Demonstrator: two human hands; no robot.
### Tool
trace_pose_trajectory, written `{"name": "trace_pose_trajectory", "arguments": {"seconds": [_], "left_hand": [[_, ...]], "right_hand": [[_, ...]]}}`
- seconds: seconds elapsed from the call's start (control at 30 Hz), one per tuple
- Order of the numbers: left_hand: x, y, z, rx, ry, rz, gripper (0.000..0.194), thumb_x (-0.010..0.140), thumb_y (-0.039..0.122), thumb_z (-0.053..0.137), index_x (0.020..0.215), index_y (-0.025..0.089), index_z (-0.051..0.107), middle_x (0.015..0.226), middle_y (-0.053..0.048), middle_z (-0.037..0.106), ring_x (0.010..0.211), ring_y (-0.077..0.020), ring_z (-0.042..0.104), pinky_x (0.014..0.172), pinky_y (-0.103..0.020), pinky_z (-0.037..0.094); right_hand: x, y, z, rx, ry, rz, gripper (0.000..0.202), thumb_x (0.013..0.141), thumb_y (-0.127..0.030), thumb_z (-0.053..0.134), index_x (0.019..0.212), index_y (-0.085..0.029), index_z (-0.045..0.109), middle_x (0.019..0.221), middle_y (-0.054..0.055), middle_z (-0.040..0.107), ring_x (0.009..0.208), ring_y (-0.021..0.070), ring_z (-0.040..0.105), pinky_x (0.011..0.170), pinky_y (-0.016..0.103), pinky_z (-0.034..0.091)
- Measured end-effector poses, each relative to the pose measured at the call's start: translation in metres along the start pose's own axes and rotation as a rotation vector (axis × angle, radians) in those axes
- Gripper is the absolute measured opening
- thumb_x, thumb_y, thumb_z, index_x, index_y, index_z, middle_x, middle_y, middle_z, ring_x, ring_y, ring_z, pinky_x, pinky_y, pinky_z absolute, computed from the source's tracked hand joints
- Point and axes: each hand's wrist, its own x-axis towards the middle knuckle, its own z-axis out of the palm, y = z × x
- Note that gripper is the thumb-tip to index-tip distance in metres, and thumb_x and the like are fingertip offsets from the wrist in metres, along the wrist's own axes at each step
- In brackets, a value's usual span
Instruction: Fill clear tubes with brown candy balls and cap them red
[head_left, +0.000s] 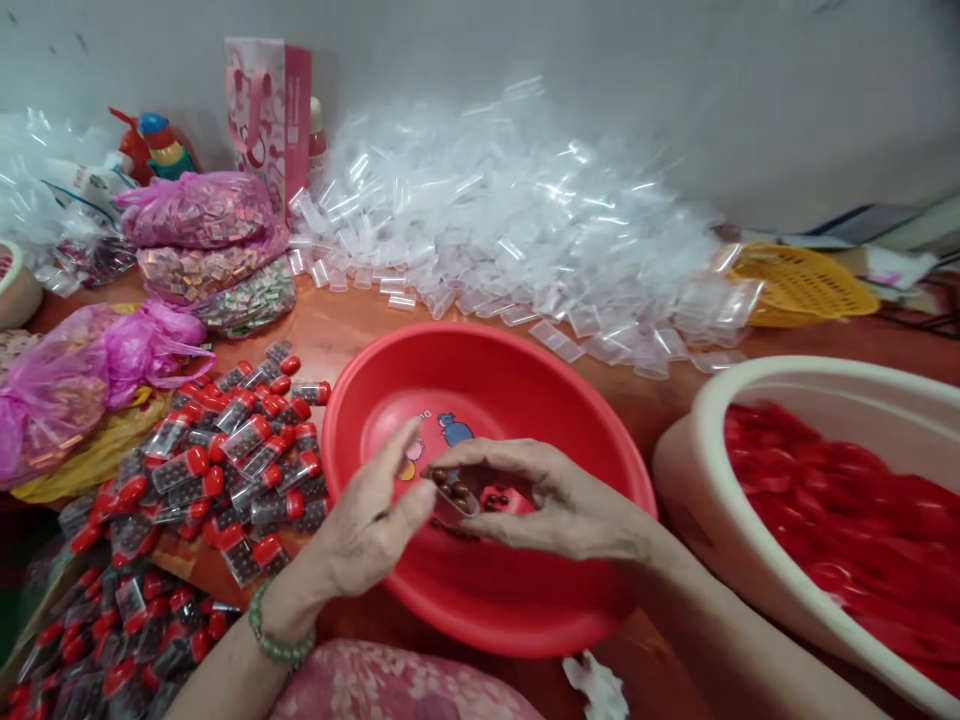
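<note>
Clear container [453, 508] over red basin [525, 622] holds brown beads [445, 482].

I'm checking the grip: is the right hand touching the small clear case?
Touching. The head view shows the right hand holding the clear case between thumb and fingers.
</note>
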Motion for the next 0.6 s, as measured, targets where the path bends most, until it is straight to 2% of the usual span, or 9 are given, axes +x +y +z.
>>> {"name": "trace_pose_trajectory", "arguments": {"seconds": [0.07,0.1,0.17,0.27,0.33,0.5,0.6], "left_hand": [[-0.001,0.004,0.01,-0.276,-0.173,-0.035,0.067,0.092,0.036,0.055,0.151,0.017,0.027,0.155,-0.017,0.035,0.14,-0.029,0.04,0.116,-0.047,0.036],[0.0,0.005,0.013,-0.358,-0.206,-0.035,0.067,0.092,0.035,0.057,0.15,0.016,0.029,0.153,-0.018,0.039,0.136,-0.0288,0.046,0.113,-0.046,0.04],[0.003,0.004,0.019,-0.408,-0.178,-0.031,0.061,0.091,0.031,0.058,0.146,0.016,0.037,0.143,-0.017,0.051,0.126,-0.0264,0.055,0.106,-0.042,0.047],[0.007,0.002,0.019,-0.286,-0.1,-0.013,0.043,0.092,0.027,0.057,0.133,0.017,0.054,0.125,-0.01,0.065,0.112,-0.0208,0.062,0.1,-0.034,0.048],[0.008,0.002,0.017,-0.167,-0.076,0.014,0.033,0.092,0.026,0.057,0.124,0.017,0.061,0.116,-0.007,0.069,0.107,-0.0185,0.063,0.098,-0.031,0.047],[0.01,0.002,0.015,-0.031,-0.043,0.049,0.028,0.09,0.023,0.058,0.115,0.015,0.067,0.107,-0.007,0.071,0.097,-0.0183,0.064,0.091,-0.031,0.048],[0.01,0.002,0.016,0.012,-0.035,0.032,0.023,0.09,0.025,0.058,0.107,0.014,0.069,0.099,-0.007,0.072,0.092,-0.0181,0.064,0.086,-0.03,0.049]], "right_hand": [[-0.002,-0.004,-0.002,0.001,0.019,-0.022,0.034,0.085,-0.019,0.067,0.118,-0.018,0.062,0.095,0.005,0.069,0.08,0.0133,0.067,0.071,0.022,0.055],[-0.003,-0.005,-0.003,-0.001,0.031,-0.029,0.034,0.085,-0.021,0.068,0.119,-0.019,0.062,0.098,0.006,0.07,0.084,0.0147,0.068,0.072,0.022,0.056],[-0.005,-0.007,-0.004,0.009,0.037,-0.039,0.033,0.086,-0.024,0.069,0.118,-0.022,0.064,0.101,0.006,0.071,0.087,0.0155,0.068,0.074,0.023,0.056],[-0.008,-0.01,-0.005,0.067,0.035,-0.004,0.029,0.089,-0.024,0.065,0.119,-0.023,0.064,0.101,0.006,0.069,0.077,0.013,0.069,0.07,0.023,0.057],[-0.009,-0.013,-0.005,0.098,0.049,0.019,0.025,0.09,-0.024,0.064,0.115,-0.02,0.064,0.097,0.006,0.066,0.072,0.0123,0.068,0.066,0.022,0.057],[-0.011,-0.014,-0.001,0.022,0.162,0.026,0.017,0.089,-0.027,0.065,0.102,-0.016,0.068,0.087,0.006,0.066,0.068,0.0117,0.066,0.062,0.02,0.055],[-0.012,-0.012,0.003,-0.052,0.243,-0.042,0.013,0.09,-0.022,0.064,0.101,-0.017,0.07,0.086,0.006,0.068,0.073,0.0125,0.066,0.066,0.021,0.055]]}}
